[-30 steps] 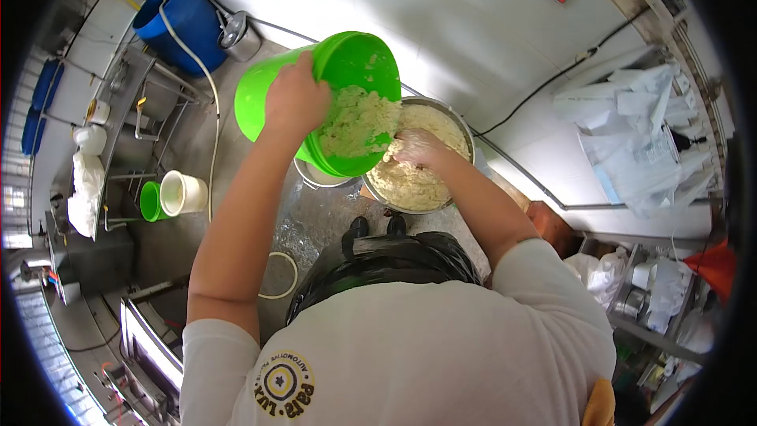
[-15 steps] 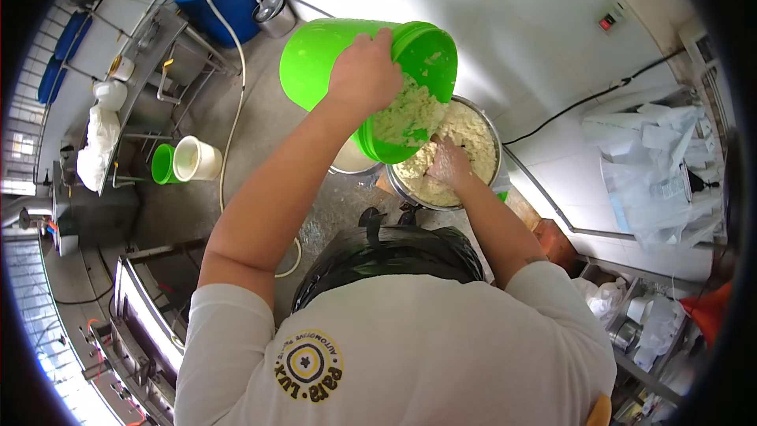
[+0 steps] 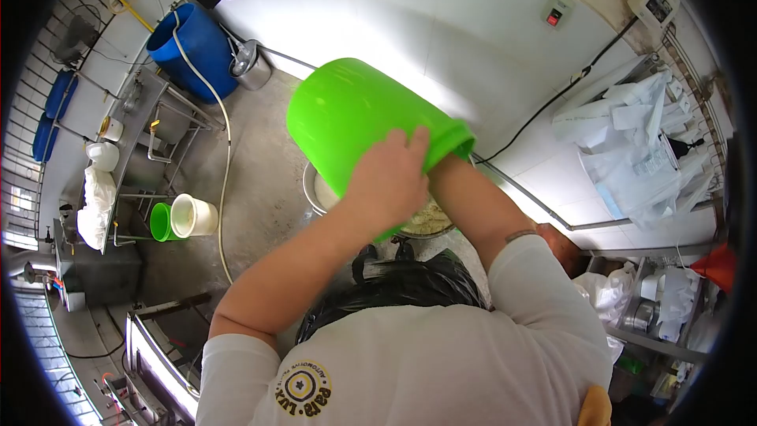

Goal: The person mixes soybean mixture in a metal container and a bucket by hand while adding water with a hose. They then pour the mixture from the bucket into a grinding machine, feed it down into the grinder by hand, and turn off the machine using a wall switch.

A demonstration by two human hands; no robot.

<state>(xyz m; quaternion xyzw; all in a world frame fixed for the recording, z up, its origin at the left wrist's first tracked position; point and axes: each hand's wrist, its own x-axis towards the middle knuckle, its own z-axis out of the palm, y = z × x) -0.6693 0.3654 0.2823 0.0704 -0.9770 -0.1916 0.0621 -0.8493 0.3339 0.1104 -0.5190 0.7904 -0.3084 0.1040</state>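
Observation:
My left hand (image 3: pixel 388 177) grips a large bright green bucket (image 3: pixel 355 110) near its rim, holding it tipped on its side with the mouth to the lower right. My right forearm reaches into the bucket's mouth; the right hand itself is hidden inside. Below the mouth, part of a pale, crumbly, dough-like mass (image 3: pixel 428 221) shows in a round metal container, mostly covered by the bucket and my arm. Behind the bucket's left side, the rim of another metal container (image 3: pixel 308 189) peeks out.
A blue barrel (image 3: pixel 197 51) and a metal pot (image 3: pixel 251 67) stand at the back left. A cream bucket (image 3: pixel 194 215) and a small green bucket (image 3: pixel 162 222) sit on the floor at left, beside a hose (image 3: pixel 226 134). Plastic bags (image 3: pixel 631 142) hang at right.
The green bucket has tilted further, its mouth turned down and away from view. My right hand has gone from the crumbly mass in the metal container into the bucket.

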